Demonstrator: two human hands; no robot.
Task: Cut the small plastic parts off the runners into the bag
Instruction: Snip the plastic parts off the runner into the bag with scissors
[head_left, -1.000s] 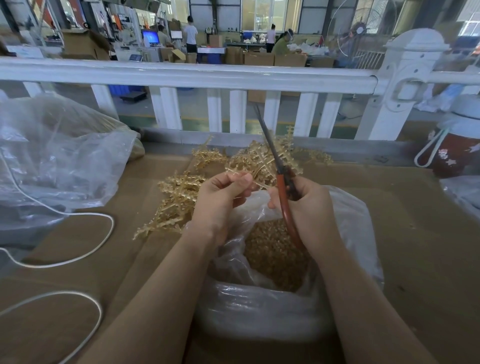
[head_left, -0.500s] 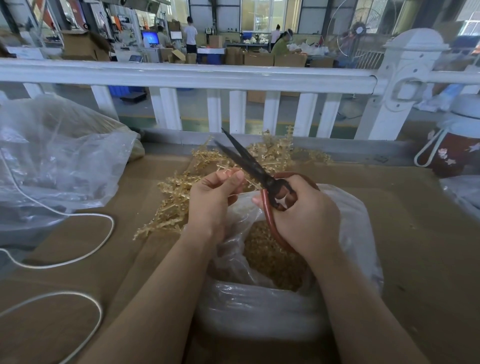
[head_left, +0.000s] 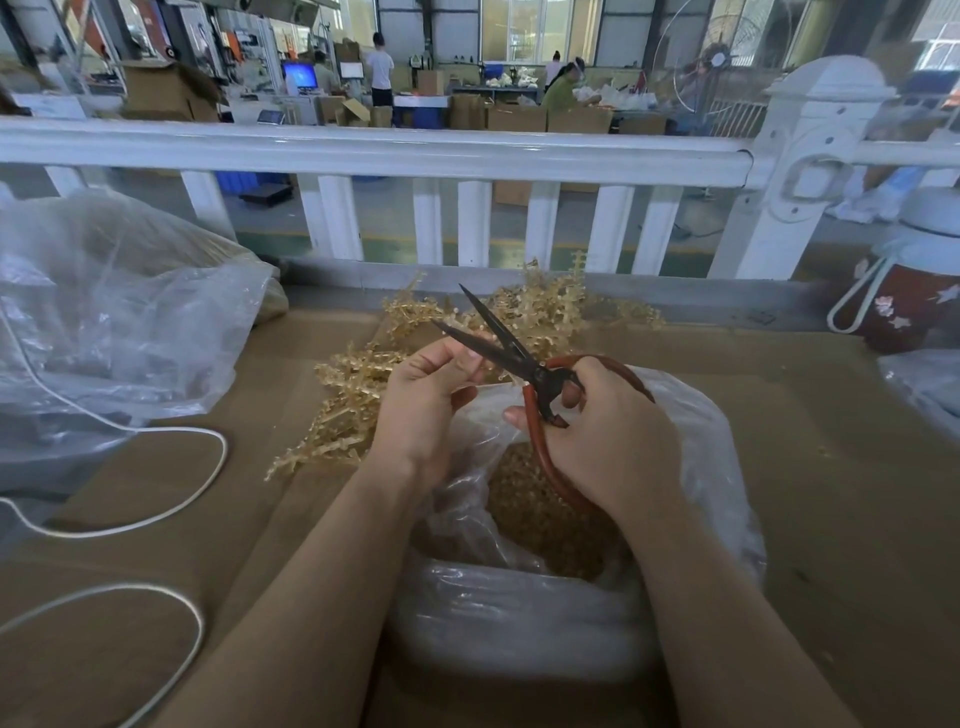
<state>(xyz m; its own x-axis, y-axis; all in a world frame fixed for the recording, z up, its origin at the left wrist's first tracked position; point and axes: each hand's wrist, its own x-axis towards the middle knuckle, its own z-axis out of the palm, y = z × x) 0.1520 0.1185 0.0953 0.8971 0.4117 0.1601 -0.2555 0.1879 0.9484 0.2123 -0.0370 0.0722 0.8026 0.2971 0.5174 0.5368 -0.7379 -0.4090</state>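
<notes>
Red-handled scissors (head_left: 524, 364) sit in my right hand (head_left: 613, 426), fingers curled round the loops, dark blades parted and pointing up-left. My left hand (head_left: 421, 400) pinches a thin runner piece (head_left: 475, 366) at its fingertips, right beside the lower blade. Both hover over the open clear bag (head_left: 717, 467) holding amber parts (head_left: 540, 514). Uncut golden runners (head_left: 358, 395) lie heaped on the cardboard (head_left: 831, 467) behind.

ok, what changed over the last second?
The scissors in the right hand swung from pointing up, blades closed, to leaning left with blades apart at the runner piece pinched by the left hand. Both grips, the bag and the runner pile stayed.
</notes>
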